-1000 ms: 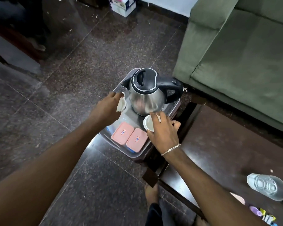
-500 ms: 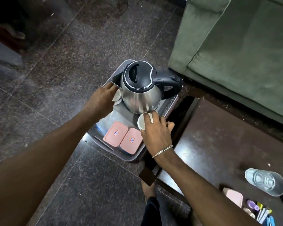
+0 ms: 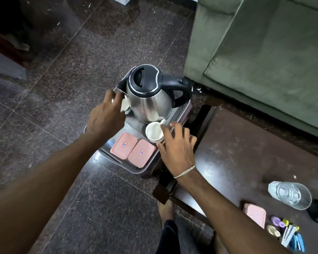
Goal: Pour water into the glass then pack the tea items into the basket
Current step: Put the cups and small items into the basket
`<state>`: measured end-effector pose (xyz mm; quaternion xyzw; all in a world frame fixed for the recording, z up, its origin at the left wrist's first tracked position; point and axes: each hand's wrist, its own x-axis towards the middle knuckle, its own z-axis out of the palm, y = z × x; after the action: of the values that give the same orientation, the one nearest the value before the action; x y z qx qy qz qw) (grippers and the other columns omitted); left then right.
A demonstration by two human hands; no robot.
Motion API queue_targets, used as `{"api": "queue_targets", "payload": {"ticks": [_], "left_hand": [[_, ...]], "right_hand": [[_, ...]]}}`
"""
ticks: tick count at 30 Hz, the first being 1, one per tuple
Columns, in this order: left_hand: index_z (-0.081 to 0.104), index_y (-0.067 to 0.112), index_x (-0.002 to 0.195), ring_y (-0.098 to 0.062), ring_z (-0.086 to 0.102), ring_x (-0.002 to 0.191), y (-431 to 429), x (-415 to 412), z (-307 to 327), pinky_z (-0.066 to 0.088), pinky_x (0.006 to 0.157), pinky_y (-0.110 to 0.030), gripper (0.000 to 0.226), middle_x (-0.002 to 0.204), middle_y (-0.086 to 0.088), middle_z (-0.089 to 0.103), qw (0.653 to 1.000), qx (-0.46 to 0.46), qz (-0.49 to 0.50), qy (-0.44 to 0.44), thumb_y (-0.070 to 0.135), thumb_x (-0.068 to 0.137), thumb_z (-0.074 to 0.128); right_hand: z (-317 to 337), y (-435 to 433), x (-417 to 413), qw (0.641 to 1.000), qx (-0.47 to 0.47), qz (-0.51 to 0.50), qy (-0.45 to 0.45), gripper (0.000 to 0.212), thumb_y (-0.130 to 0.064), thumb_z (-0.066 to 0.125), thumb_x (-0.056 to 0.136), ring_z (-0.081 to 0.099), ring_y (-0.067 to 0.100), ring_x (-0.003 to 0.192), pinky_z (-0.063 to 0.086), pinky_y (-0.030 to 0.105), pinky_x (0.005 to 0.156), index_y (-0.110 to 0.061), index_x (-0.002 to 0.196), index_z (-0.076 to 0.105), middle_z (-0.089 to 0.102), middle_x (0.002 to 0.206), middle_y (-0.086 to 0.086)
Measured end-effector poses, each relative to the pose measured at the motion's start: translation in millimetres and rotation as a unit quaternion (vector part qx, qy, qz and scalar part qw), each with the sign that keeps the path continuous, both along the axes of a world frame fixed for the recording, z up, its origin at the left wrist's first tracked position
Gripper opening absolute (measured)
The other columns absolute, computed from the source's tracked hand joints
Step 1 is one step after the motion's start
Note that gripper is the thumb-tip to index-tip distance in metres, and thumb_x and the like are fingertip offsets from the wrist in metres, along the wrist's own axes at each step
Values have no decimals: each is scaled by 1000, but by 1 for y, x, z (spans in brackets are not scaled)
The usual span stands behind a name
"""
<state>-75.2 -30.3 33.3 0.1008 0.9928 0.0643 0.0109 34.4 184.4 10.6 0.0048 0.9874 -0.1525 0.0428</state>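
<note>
A grey basket (image 3: 180, 114) sits at the table's left end. In it stand a steel kettle (image 3: 149, 99) with a black lid and two pink lidded boxes (image 3: 133, 149). My left hand (image 3: 105, 116) grips a white cup (image 3: 125, 106) against the kettle's left side. A second white cup (image 3: 153, 132) stands upright in the basket just in front of the kettle. My right hand (image 3: 176, 143) rests beside that cup with fingers spread, thumb at its rim. A clear glass (image 3: 290, 195) lies toward the table's right.
A dark wooden table (image 3: 237, 153) carries a third pink box (image 3: 255, 214), small purple and cream items (image 3: 275, 224) and sachets (image 3: 290, 235) at lower right. A green sofa (image 3: 264, 52) stands behind. My bare foot (image 3: 165, 209) is on the granite floor.
My right hand has let the white cup stand in the basket and opened its fingers. My left hand still presses its cup beside the kettle. The camera moved closer.
</note>
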Motion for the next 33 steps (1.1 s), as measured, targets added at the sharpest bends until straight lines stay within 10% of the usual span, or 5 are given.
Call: {"api": "queue_targets", "payload": {"ticks": [5,15,33], "left_hand": [[62,10,101,-41,70,76,38,53,17,58,64,-48,18,97,-11,67,993,89,-77,-1,25,93,69],[63,15,130,-27,73,83,193,164,-18,59,70,-43,47,122,-3,62,956,133,-227,-130,47,96,68],[9,36,159,-37,60,126,380,325,-110,58,92,-51,115,169,8,6,905,-13,-298,-303,45,75,87]], "right_hand": [[5,41,30,999,-3,-15,28,61,-41,75,82,52,31,109,46,48,80,-23,136,54,52,135,9],[-2,187,151,997,24,-79,-5,55,-35,73,85,56,36,104,52,49,81,-17,135,58,56,130,13],[-70,337,312,938,-109,-288,-159,38,-26,74,84,64,39,97,52,43,81,-13,119,64,58,118,11]]}}
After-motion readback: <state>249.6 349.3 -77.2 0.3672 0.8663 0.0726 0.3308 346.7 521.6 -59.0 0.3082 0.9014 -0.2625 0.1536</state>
